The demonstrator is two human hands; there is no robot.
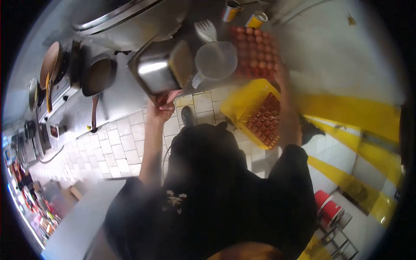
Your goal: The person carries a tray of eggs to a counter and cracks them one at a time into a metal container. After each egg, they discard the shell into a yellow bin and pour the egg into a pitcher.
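Observation:
My left hand (162,106) grips the near rim of a rectangular steel container (156,69) that stands on the steel counter (117,106). My right arm reaches forward, blurred by motion. My right hand (284,76) is at the right edge of a tray of brown eggs (255,50) on the counter. Whether it holds an egg is hidden by the blur. Below the tray stands a yellow crate (245,102) with more eggs inside. A clear plastic jug (215,60) stands between the steel container and the egg tray.
A large steel pot (125,17) sits behind the container. A dark frying pan (99,77) and a wok (51,65) are on the stove at left. Two cans (256,19) and a white utensil (206,30) lie at the back. Red stools (329,210) stand on the tiled floor at right.

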